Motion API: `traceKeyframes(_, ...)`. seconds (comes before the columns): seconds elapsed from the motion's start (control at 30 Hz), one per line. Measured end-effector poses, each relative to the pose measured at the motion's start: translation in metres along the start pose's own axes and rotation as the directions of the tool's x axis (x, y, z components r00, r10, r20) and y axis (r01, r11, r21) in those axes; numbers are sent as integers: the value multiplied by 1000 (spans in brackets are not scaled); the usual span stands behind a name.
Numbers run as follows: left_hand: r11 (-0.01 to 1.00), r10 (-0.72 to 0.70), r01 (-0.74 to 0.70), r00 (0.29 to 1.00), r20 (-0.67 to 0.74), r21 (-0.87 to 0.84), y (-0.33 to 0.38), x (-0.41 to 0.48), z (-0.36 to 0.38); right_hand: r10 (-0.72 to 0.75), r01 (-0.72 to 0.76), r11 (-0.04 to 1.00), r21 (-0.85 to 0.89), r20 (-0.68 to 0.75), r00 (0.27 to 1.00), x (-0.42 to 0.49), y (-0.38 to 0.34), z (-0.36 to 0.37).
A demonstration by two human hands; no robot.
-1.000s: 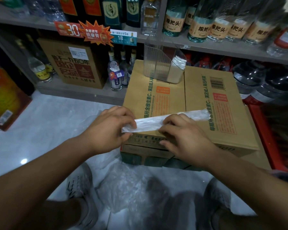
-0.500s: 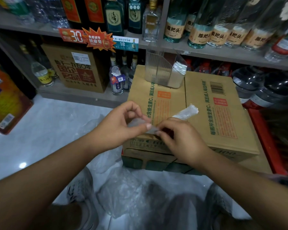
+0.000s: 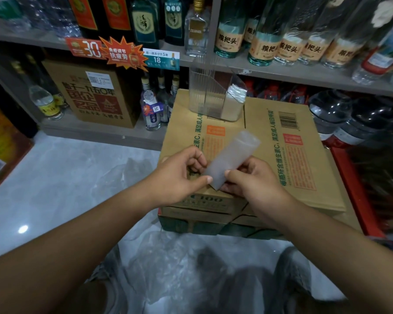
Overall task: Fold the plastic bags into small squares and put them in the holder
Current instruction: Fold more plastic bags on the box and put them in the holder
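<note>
Bag: translucent white plastic bag folded into a strip (image 3: 233, 158), held above the brown cardboard box (image 3: 309, 168) and slanting up and away from both grips.
Handling: light, limp and slippery; it would likely spring open unless pinched across the folds.
Left grip (image 3: 177, 175): pinches the strip's near corner.
Right grip (image 3: 252, 183): thumb clamps the same end.
Holder: clear ribbed plastic holder (image 3: 204, 94), on the box beyond the grips.

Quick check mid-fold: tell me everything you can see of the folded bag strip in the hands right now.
The folded bag strip is a long, narrow band of milky, translucent plastic, flattened into layers. It is held above the cardboard box, tilted so its free end points up and to the right. That far end looks slightly rounded and puffed. The near end is pinched by the left hand and the right hand, with a thumb of each on top. Nothing else appears to touch it.
</note>
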State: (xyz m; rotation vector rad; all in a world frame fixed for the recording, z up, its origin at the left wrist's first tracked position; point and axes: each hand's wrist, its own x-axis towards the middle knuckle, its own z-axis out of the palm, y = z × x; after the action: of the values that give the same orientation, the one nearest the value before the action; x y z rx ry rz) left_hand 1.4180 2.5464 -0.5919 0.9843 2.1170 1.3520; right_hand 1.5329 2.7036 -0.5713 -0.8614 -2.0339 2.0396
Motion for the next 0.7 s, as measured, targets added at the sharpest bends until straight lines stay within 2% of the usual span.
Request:
traceKeyframes(0.13, 985, 8, -5, 1000, -15, 173, 1, 6, 5, -22, 21, 999, 46, 26, 999, 3, -12, -9)
traceKeyframes(0.33, 960, 0, 1, 1000, -5, 279, 6, 10, 7, -135, 112, 982, -154, -145, 980, 36, -28, -24)
traceKeyframes(0.47, 961, 16, -14, 1000, -5, 275, 4, 11, 7, -149, 93, 938, -333, -149, 978, 59, -33, -31)
traceKeyframes(0.53, 959, 13, -8, 1000, -15, 282, 3, 11, 8, -149, 70, 875, -478, -129, 980, 69, -32, -34)
traceKeyframes(0.6, 962, 0, 7, 1000, -26, 272, 4, 11, 7, -198, 82, 761, -643, -109, 974, 78, -30, -36)
traceKeyframes(0.7, 952, -14, 18, 1000, -15, 305, 6, 12, 6, -292, 155, 660, -735, -61, 954, 83, -28, -35)
